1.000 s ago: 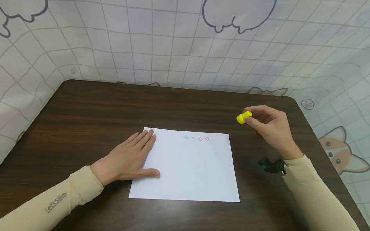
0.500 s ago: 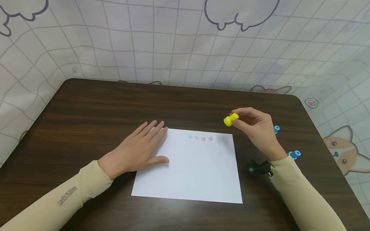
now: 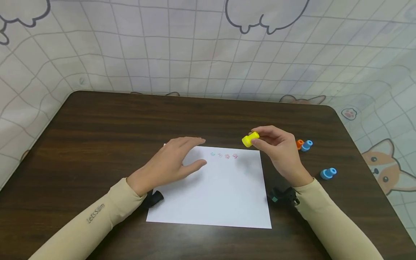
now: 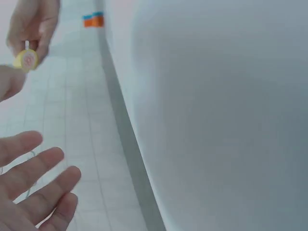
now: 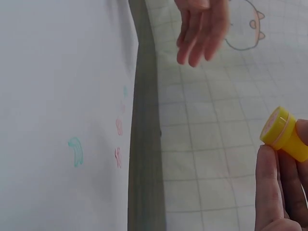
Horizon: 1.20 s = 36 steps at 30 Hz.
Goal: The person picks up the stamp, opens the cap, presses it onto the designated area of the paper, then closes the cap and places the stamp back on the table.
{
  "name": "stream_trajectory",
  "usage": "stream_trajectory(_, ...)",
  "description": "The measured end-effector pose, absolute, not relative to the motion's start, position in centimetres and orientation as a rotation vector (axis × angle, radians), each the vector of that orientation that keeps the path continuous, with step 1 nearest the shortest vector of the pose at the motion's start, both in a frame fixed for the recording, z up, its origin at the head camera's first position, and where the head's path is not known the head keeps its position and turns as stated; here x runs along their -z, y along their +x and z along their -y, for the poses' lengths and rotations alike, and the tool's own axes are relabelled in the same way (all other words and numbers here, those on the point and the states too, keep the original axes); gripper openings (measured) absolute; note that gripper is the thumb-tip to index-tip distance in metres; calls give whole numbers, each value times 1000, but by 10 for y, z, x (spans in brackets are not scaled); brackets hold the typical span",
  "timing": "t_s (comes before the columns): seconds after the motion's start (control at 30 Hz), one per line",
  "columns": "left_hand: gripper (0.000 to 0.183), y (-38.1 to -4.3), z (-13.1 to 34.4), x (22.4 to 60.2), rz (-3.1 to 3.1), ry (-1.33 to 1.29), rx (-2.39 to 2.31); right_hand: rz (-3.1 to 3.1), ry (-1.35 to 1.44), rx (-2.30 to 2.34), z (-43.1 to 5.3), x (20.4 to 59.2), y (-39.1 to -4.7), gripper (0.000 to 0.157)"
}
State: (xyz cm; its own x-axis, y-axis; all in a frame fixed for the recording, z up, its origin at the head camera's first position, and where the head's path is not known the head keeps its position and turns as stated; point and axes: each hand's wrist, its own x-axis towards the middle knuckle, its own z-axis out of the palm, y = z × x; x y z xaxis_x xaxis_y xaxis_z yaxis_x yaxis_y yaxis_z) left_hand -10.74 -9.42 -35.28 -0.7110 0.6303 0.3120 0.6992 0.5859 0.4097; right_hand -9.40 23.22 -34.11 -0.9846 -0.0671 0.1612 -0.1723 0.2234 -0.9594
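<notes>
- Clearly, the right hand (image 3: 279, 153) pinches a yellow stamp (image 3: 250, 139) near the far right corner of the paper (image 3: 211, 195).
- Left hand (image 3: 169, 164), thumb and fingers apart, seems raised above the paper.

In the upper left of the frame, a right hand (image 4: 42, 21) pinches a yellow stamp (image 4: 29, 59), its round pale face showing a pink mark. The left hand (image 4: 33, 169) reaches in at the lower left, fingers extended; its thumb shows higher up the left edge. Small orange and blue pieces (image 4: 92, 22) sit near the top. White paper (image 4: 216, 120) fills the right; gridded cloth (image 4: 72, 130) lies behind the hands, beyond a grey strip (image 4: 129, 147)
</notes>
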Motion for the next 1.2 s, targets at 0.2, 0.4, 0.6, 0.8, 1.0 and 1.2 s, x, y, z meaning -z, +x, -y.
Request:
stream_trajectory(0.2, 36, -108, 79, 352, 2597, -1004, 1258, 2361, 243, -1961, -222, 343, -91, 34)
stream_trajectory(0.4, 22, -110, 68, 353, 2576, -745, 1747, 2352, 255, -1998, -213, 343, -90, 32)
stream_trajectory(0.6, 23, -107, 64, 361, 2465, -580, 2142, 2368, 255, -2018, -205, 345, -90, 31)
stream_trajectory(0.8, 26, -107, 63, 374, 2325, -581, 2283, 2414, 230, -1986, -201, 347, -89, 33)
stream_trajectory(1.0, 30, -105, 66, 380, 2246, -559, 2335, 2436, 222, -1982, -196, 347, -88, 33)
stream_trajectory(1.2, 28, -101, 64, 379, 2249, -546, 2342, 2449, 220, -2006, -190, 348, -87, 29)
